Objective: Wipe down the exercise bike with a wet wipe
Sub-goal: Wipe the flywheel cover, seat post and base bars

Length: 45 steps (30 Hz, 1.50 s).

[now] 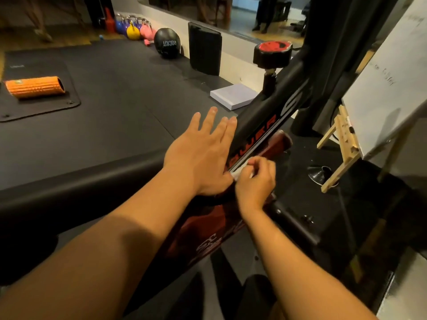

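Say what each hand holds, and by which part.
Right hand pinches the bunched white wet wipe against the bike frame; which part cannot be told. Left hand, flat, holds nothing.

Dark rubber matting covers the floor [120, 93]. A black medicine ball [167, 43] sits against the low wall. Just left of the ball stands a row of coloured kettlebells [136, 28]; just right of it, an upright black pad [204, 49]. Far left of the ball and nearer, an orange foam roller [34, 87] lies on a thin black mat [46, 107]. Right of the ball and nearer, a flat white box [233, 96] lies beside the exercise bike [265, 116].
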Available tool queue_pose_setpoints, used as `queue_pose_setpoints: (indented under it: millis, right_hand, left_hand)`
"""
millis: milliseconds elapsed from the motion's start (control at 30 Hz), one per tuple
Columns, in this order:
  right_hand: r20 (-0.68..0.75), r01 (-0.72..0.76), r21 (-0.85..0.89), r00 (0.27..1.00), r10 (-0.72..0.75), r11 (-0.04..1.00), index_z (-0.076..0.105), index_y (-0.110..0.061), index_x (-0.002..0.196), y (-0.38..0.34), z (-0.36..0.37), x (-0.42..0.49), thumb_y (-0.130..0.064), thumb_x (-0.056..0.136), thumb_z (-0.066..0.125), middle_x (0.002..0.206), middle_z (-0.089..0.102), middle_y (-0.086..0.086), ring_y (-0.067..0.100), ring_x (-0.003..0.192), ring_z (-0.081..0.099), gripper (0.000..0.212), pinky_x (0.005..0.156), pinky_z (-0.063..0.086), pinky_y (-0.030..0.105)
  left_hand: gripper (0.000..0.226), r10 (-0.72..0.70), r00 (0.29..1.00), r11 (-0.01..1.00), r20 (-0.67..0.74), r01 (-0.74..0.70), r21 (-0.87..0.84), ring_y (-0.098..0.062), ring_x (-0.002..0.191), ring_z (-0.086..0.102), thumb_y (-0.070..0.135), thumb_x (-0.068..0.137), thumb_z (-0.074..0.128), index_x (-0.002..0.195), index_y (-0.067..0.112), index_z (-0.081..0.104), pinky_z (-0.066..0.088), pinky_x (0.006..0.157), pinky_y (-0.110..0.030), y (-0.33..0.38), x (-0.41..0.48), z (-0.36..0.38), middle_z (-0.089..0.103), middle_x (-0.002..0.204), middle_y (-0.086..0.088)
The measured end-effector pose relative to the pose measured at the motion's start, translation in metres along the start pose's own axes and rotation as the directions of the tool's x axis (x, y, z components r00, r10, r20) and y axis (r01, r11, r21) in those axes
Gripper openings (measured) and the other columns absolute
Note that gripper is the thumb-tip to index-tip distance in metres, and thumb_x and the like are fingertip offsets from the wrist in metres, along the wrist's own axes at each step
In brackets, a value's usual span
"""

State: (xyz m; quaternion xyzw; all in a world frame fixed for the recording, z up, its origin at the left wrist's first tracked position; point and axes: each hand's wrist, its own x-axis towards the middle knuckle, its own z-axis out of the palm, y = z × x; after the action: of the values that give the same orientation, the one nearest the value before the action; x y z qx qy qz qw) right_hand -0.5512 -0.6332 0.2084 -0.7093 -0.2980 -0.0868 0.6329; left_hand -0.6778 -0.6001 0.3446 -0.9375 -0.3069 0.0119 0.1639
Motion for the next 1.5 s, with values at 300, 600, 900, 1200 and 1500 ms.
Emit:
queue_pose_setpoints:
  millis: [300,600,900,1200,1500]
  right_hand:
    - [0.170,0.017,0.075,0.985,-0.030,0.997,0.070,-0.006,0.079,0.023,-0.014,-0.024,0.015,0.070,0.058,0.088,0.061,0.007,-0.001,0.078,0.050,0.026,0.075,0.042,0.008]
    - [-0.002,-0.278,-0.013,0.961,0.278,0.960,0.058,-0.013,0.080,0.068,0.003,0.071,0.004,0.078,0.051,0.086,0.062,0.016,0.024,0.078,0.055,0.019,0.068,0.032,0.015]
    - [0.272,-0.112,-0.013,0.956,0.111,0.994,0.073,-0.001,0.089,0.083,-0.009,0.000,-0.012,0.090,0.062,0.092,0.060,0.009,0.020,0.083,0.062,0.015,0.072,0.031,0.000]
    - [0.442,-0.362,0.025,0.840,0.314,0.932,0.058,-0.020,0.067,0.117,-0.006,0.126,-0.016,0.087,0.058,0.067,0.059,-0.008,0.004,0.063,0.053,0.020,0.062,0.040,0.015]
    - [0.622,-0.776,0.271,0.592,0.512,0.569,0.048,-0.014,0.072,0.137,0.008,0.061,0.001,0.088,0.053,0.059,0.050,0.007,0.018,0.051,0.049,0.022,0.053,0.041,0.032]
  left_hand:
    - [0.095,0.012,0.997,0.983,-0.077,0.002,0.185,-0.041,0.149,-0.013,0.059,0.091,0.027,0.151,0.000,-0.018,0.004,0.122,-0.057,0.001,-0.001,0.005,-0.007,0.164,-0.020]
    - [0.071,0.338,0.941,0.853,-0.014,-0.300,0.426,-0.043,0.141,-0.031,0.034,0.097,0.015,0.153,-0.003,-0.007,-0.031,0.106,-0.062,0.038,-0.012,0.068,-0.025,0.156,-0.025]
    - [0.078,0.319,0.946,0.825,0.049,-0.303,0.477,-0.047,0.139,-0.033,0.042,0.099,0.013,0.145,-0.013,-0.018,-0.031,0.108,-0.060,0.058,0.006,0.095,-0.031,0.150,-0.036]
    - [0.087,0.263,0.964,0.879,0.032,-0.253,0.404,-0.047,0.141,-0.033,0.054,0.097,0.018,0.149,-0.007,-0.014,-0.024,0.113,-0.058,0.071,0.011,0.106,-0.028,0.153,-0.032]
    - [0.089,0.248,0.968,0.857,0.047,-0.242,0.455,-0.048,0.141,-0.032,0.059,0.096,0.013,0.150,-0.006,-0.014,-0.024,0.113,-0.057,0.077,0.014,0.106,-0.026,0.154,-0.033]
